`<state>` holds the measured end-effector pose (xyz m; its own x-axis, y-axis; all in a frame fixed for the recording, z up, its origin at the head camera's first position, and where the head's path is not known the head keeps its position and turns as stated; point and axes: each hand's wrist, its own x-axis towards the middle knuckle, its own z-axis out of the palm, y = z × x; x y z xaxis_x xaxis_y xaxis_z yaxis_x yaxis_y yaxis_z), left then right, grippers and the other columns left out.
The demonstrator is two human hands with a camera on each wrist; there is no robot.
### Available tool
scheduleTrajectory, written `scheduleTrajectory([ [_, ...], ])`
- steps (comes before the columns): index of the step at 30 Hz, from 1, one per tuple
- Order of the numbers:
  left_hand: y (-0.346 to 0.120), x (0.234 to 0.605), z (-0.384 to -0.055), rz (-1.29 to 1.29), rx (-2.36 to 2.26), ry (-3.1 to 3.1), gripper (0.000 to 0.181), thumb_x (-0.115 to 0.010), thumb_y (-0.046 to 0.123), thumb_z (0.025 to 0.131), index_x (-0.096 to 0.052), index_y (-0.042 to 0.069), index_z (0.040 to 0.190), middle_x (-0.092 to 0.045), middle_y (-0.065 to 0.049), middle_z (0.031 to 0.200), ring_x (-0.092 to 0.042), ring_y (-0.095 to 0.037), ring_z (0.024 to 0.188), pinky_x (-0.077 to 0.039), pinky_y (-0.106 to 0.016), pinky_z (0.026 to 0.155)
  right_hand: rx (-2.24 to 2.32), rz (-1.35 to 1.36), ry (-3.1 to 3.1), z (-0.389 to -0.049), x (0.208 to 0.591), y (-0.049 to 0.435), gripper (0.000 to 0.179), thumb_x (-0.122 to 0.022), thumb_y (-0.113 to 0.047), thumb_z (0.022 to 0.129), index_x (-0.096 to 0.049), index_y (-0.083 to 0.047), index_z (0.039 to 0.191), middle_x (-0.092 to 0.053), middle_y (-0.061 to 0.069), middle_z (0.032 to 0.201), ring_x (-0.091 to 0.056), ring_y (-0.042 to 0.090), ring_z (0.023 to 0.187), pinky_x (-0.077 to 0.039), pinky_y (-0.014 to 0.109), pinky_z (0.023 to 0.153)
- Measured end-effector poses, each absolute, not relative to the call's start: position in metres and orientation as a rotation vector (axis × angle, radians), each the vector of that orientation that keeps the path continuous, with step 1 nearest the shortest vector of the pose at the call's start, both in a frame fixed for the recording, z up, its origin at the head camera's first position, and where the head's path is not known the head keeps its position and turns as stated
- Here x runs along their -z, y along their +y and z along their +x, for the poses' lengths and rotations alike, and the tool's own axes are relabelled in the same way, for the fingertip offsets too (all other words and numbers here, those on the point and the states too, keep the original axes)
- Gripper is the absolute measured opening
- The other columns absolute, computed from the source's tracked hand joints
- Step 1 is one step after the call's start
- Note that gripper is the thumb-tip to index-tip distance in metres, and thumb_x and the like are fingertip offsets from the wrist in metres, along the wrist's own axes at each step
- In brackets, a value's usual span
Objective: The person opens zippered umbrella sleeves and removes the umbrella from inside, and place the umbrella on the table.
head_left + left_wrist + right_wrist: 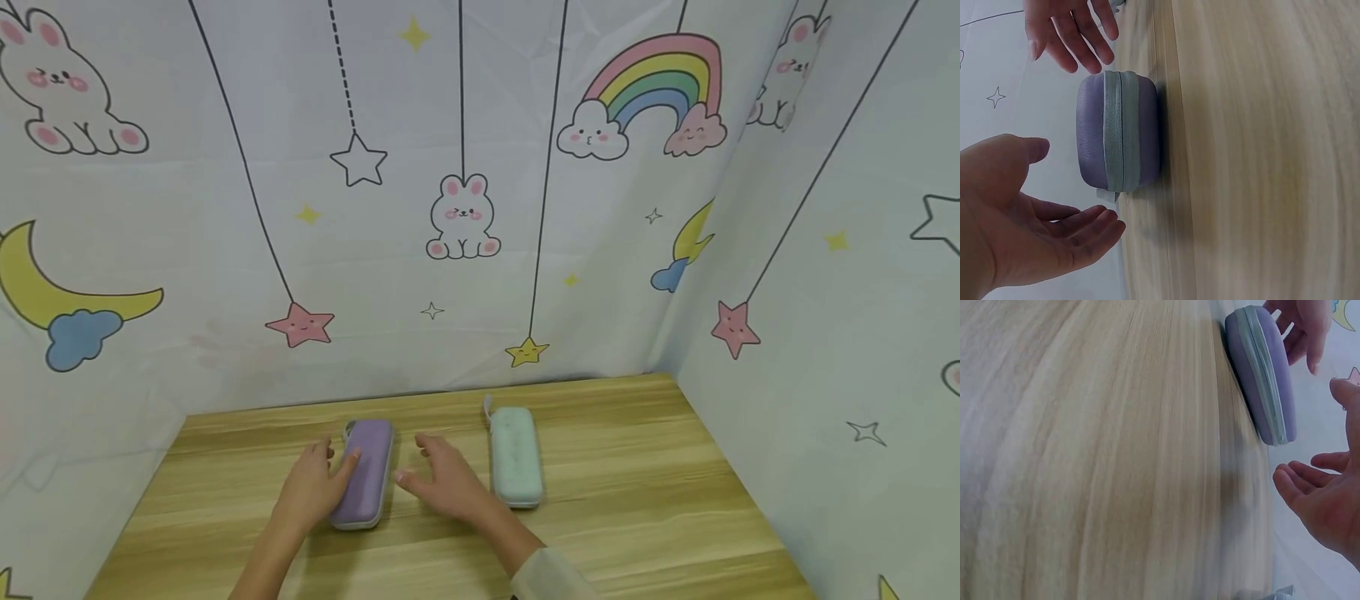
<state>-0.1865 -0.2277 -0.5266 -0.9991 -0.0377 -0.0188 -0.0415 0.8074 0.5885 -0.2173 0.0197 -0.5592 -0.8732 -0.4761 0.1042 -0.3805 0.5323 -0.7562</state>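
A purple zippered case (369,479) with a pale grey-green zip band lies on the wooden table. My left hand (313,487) is at its left side, fingers loosely spread; the thumb overlaps the case in the head view, but the left wrist view shows a gap between hand and case. To the case's right is my right hand (450,487), fingers extended and apart from it. The right wrist view shows the same purple case (1263,375) between both hands. A mint-green case (517,458) lies to the right of my right hand, with a small strap at its far end.
The wood-grain table (637,500) ends at a white backdrop (390,250) printed with rabbits, stars and a rainbow. Another printed sheet (825,350) stands along the table's right side.
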Motion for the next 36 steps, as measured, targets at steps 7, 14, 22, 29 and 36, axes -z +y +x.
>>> scheduleTrajectory([
  [7,-0.23,0.532,-0.187,-0.082,-1.036,2.938,0.077,-0.056,0.04,0.11,-0.042,-0.029,0.139,-0.064,-0.039,0.122,-0.066,-0.052,0.111,-0.054,-0.062,0.095,1.27,-0.728,2.618,-0.216,0.564,0.013,0.079,-0.065,-0.054,0.102,-0.045,0.001,0.156,-0.058,0.017,0.148,-0.061,0.029,0.129,-0.052,0.043,0.107],
  [14,-0.23,0.538,-0.187,-0.083,-1.055,2.917,0.071,-0.056,0.036,0.11,-0.047,-0.029,0.134,-0.066,-0.038,0.115,-0.066,-0.052,0.11,-0.056,-0.061,0.093,1.32,-0.692,2.572,-0.209,0.565,0.004,0.077,-0.068,-0.05,0.101,-0.048,0.003,0.153,-0.06,0.019,0.145,-0.064,0.03,0.125,-0.053,0.041,0.105],
  [22,-0.229,0.541,-0.189,-0.098,-1.05,2.917,0.063,-0.057,0.034,0.11,-0.053,-0.026,0.131,-0.068,-0.034,0.112,-0.068,-0.046,0.106,-0.056,-0.059,0.091,1.318,-0.675,2.542,-0.2,0.568,-0.012,0.073,-0.069,-0.05,0.102,-0.052,0.003,0.15,-0.063,0.018,0.14,-0.066,0.026,0.121,-0.056,0.034,0.098],
  [29,-0.228,0.543,-0.19,-0.094,-1.077,2.884,0.062,-0.055,0.032,0.111,-0.054,-0.026,0.13,-0.068,-0.037,0.115,-0.069,-0.046,0.106,-0.057,-0.058,0.092,1.34,-0.733,2.554,-0.198,0.568,-0.021,0.058,-0.074,-0.04,0.1,-0.061,0.002,0.138,-0.069,0.014,0.124,-0.068,0.019,0.109,-0.056,0.027,0.089],
  [36,-0.229,0.547,-0.192,-0.092,-1.133,2.839,0.057,-0.057,0.031,0.11,-0.058,-0.023,0.129,-0.072,-0.03,0.111,-0.072,-0.031,0.093,-0.059,-0.052,0.084,1.331,-0.697,2.555,-0.199,0.567,-0.023,0.059,-0.073,-0.039,0.101,-0.059,0.0,0.143,-0.07,0.01,0.126,-0.068,0.013,0.108,-0.057,0.025,0.087],
])
